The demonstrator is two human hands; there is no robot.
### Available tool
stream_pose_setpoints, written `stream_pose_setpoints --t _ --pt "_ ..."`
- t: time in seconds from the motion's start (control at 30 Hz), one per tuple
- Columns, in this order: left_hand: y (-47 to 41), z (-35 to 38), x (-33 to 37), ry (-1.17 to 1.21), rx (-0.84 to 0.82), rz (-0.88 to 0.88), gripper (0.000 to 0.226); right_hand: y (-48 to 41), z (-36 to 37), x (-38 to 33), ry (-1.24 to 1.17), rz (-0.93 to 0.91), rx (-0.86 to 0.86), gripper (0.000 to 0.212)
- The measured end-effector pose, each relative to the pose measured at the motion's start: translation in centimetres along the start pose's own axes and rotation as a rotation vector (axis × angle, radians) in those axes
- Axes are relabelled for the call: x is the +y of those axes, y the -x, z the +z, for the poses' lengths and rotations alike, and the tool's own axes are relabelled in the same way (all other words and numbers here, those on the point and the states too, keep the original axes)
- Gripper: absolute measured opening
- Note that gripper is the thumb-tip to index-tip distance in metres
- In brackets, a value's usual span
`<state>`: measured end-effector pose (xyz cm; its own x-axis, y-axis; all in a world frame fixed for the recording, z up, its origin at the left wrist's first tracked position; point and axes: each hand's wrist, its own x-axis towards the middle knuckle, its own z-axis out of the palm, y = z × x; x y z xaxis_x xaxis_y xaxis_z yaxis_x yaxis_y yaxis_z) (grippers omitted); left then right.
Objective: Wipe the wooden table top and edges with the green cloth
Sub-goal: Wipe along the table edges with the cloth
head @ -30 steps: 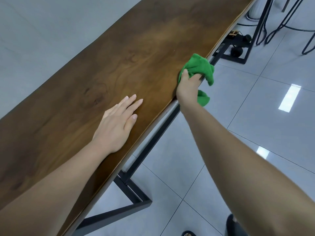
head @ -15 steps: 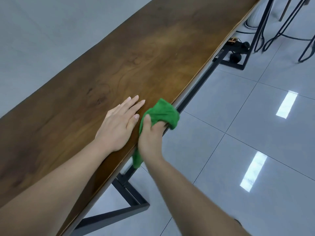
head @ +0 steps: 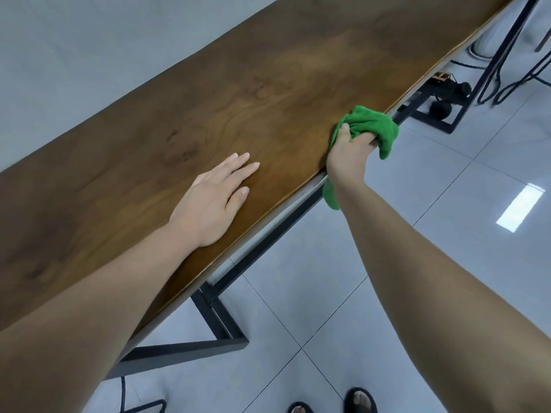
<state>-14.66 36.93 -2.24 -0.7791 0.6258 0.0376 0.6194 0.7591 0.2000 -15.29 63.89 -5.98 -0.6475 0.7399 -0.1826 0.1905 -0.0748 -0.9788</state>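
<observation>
Wooden table top [head: 268, 93]: long dark-brown slab, visible grain and knots, slight sheen, wavy near edge. Rests on a black metal frame [head: 220, 323] of square tube. Floor: glossy grey tiles [head: 447, 204]. Left hand [head: 213, 198] lies flat on the top, fingers extended and together, gripping nothing. Right hand [head: 348, 153] at the near edge, fingers curled tight around the green cloth [head: 372, 126]; cloth bunched, fuzzy, draped over the edge, one tail hanging below the wrist. Black cables [head: 507, 81] beyond the far legs.

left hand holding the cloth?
No. The left hand lies flat and empty on the wooden table top; the right hand grips the green cloth at the edge.
</observation>
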Motion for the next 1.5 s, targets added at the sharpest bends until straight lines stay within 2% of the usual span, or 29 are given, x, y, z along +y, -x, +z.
stream_pose_setpoints --t 0.17,0.3,0.47,0.63,0.83,0.97,1.2,1.33,1.5 --pt "3.0 -0.6 0.1 0.037 0.093 -0.144 0.051 2.0 -0.2 2.2 0.374 -0.329 -0.072 0.042" --pt "8.5 -0.8 -1.1 0.060 0.107 -0.284 0.052 6.0 -1.1 4.8 0.588 -0.678 -0.192 0.039" --pt "15.4 -1.3 -3.5 0.083 0.118 -0.458 0.054 12.6 -2.3 8.2 0.739 -1.176 -0.472 0.025" --pt "20.7 -2.0 -4.5 0.065 0.123 -0.536 0.054 14.6 -1.3 8.0 0.758 -1.629 -0.714 0.044" --pt "27.0 -2.7 -6.2 0.026 0.117 -0.619 0.057 15.5 3.3 4.2 0.840 -1.948 -0.943 0.046" --pt "30.1 -3.2 -7.5 0.011 0.114 -0.676 0.057 18.8 6.0 3.6 0.753 -2.052 -1.043 0.050" --pt "32.3 -3.6 -9.6 0.019 0.132 -0.633 0.053 25.9 9.3 4.1 0.724 -2.030 -1.165 0.046" --pt "32.0 -3.5 -9.4 -0.003 0.149 -0.654 0.052 23.6 8.6 3.3 0.705 -2.052 -1.197 0.044" --pt "31.9 -3.4 -9.5 -0.015 0.158 -0.642 0.051 18.7 6.5 1.3 0.880 -2.045 -1.180 0.053"
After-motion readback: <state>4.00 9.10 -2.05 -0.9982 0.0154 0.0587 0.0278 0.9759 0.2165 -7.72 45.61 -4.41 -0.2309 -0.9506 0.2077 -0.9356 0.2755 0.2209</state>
